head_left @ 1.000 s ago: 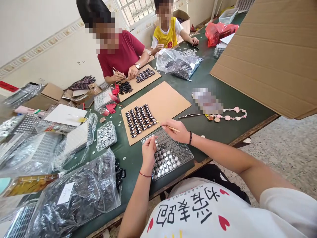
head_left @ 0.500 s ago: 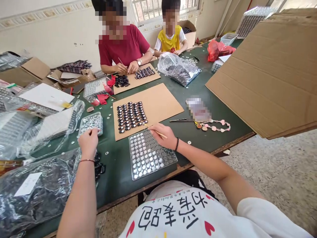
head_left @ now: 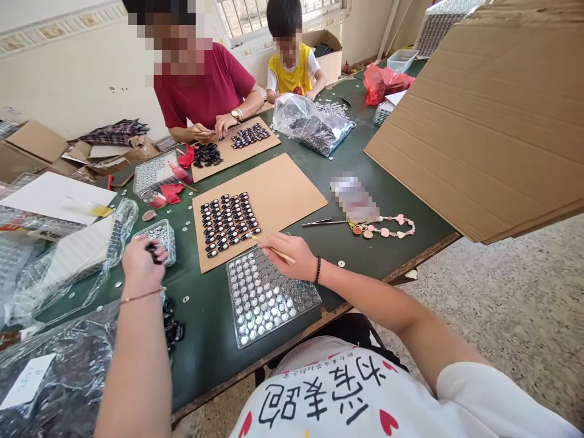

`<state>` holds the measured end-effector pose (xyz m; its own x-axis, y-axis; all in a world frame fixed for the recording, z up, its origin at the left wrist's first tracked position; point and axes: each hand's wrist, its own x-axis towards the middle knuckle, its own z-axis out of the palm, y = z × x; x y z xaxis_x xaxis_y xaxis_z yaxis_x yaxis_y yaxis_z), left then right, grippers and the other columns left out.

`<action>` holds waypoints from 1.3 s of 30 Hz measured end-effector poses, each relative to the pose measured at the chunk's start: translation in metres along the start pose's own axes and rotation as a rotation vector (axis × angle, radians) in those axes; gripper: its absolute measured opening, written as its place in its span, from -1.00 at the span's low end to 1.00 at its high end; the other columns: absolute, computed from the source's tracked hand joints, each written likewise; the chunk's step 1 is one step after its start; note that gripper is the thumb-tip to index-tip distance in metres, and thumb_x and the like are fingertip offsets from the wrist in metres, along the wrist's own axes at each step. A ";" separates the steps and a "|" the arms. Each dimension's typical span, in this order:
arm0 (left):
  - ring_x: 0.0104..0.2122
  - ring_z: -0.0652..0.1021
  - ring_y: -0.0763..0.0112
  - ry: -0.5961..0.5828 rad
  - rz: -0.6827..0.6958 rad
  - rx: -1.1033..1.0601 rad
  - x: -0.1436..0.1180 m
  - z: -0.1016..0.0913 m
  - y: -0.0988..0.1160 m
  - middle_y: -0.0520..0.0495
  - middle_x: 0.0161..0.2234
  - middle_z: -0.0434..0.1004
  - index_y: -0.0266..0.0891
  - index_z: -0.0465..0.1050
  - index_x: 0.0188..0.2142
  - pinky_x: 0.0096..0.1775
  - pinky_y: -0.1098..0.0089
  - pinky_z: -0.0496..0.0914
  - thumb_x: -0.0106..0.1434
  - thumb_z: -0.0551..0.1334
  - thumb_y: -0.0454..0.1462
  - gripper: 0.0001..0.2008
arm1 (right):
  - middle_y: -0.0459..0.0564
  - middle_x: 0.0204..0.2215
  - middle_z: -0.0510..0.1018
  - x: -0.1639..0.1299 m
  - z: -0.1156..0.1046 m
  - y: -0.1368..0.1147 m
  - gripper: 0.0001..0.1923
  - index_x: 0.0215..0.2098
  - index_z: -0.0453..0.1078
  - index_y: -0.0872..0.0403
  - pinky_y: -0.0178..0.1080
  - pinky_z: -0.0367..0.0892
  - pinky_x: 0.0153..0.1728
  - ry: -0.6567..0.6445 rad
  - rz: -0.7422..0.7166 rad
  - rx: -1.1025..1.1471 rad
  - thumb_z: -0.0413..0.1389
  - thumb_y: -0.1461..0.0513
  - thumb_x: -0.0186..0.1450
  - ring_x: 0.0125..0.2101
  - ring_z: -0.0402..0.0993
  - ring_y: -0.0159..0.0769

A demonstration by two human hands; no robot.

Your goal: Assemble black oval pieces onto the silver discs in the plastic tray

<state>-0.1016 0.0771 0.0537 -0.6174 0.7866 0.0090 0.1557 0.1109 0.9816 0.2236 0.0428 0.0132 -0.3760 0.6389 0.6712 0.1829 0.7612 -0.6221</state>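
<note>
Since a second ago we have brought our left hand from the clear tray over to a small plastic box, while our right hand has stayed near the rows with its stick.

Largest of all is the green worktop we sit at; big cardboard sheets jut over its right side. Across from us is a person in a red top, and farther along, a person in a yellow top. At our lower left lies a plastic bag filled with something dark.

Before us lies a flat brown board, with rows of black pieces bearing pale ovals on its left part. Just below the board is the clear tray, its left wells holding shiny round discs. The plastic box, to the left of the board, is filled with pale bits. To the board's right lies a blurred flat object with a beaded strap, tweezers beside it.

Our right hand grips the stick like a pencil, its tip at the near right end of the rows; we cannot tell whether it touches. Our left hand curls closed around a dark lump at the box's near side.
</note>
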 end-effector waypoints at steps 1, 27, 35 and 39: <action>-0.69 0.13 0.64 -0.130 -0.070 -0.134 -0.016 0.011 0.001 0.14 -0.62 0.20 -0.24 0.20 -0.36 -0.62 0.61 -0.02 0.17 -0.04 -0.48 -0.85 | -0.01 -0.29 0.44 0.000 0.000 0.001 -0.81 -0.21 0.30 0.11 -0.37 0.25 -0.28 0.007 0.006 0.017 -0.11 0.27 0.29 -0.31 0.35 -0.42; -0.64 0.25 0.54 -0.563 0.273 0.393 -0.161 0.073 -0.031 0.14 -0.67 0.21 -0.20 0.31 -0.20 -0.53 0.49 0.12 0.16 0.08 -0.11 -0.73 | -0.03 -0.49 0.44 -0.012 0.012 0.007 -0.72 -0.32 0.33 0.11 -0.37 0.20 -0.47 -0.107 0.156 0.051 -0.16 0.17 0.33 -0.49 0.33 -0.41; -0.47 0.44 0.44 -0.584 0.527 0.656 -0.174 0.073 -0.030 0.02 -0.38 0.49 -0.11 0.25 0.01 -0.43 0.45 0.21 0.24 0.01 -0.13 -0.64 | -0.06 -0.54 0.46 -0.013 0.013 0.010 -0.71 -0.41 0.34 0.09 -0.37 0.19 -0.49 -0.141 0.162 -0.090 -0.13 0.15 0.31 -0.55 0.33 -0.42; -0.26 0.47 0.40 -0.565 0.623 0.726 -0.171 0.072 -0.038 -0.03 -0.19 0.49 -0.13 0.32 -0.04 -0.30 0.45 0.26 0.28 -0.07 -0.16 -0.66 | -0.07 -0.53 0.47 -0.012 0.015 0.008 -0.74 -0.40 0.36 0.09 -0.37 0.20 -0.51 -0.172 0.155 -0.062 -0.10 0.17 0.30 -0.59 0.32 -0.44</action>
<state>0.0533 -0.0176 0.0014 0.1373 0.9717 0.1923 0.8449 -0.2162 0.4892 0.2160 0.0396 -0.0060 -0.4873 0.7244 0.4877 0.3038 0.6642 -0.6830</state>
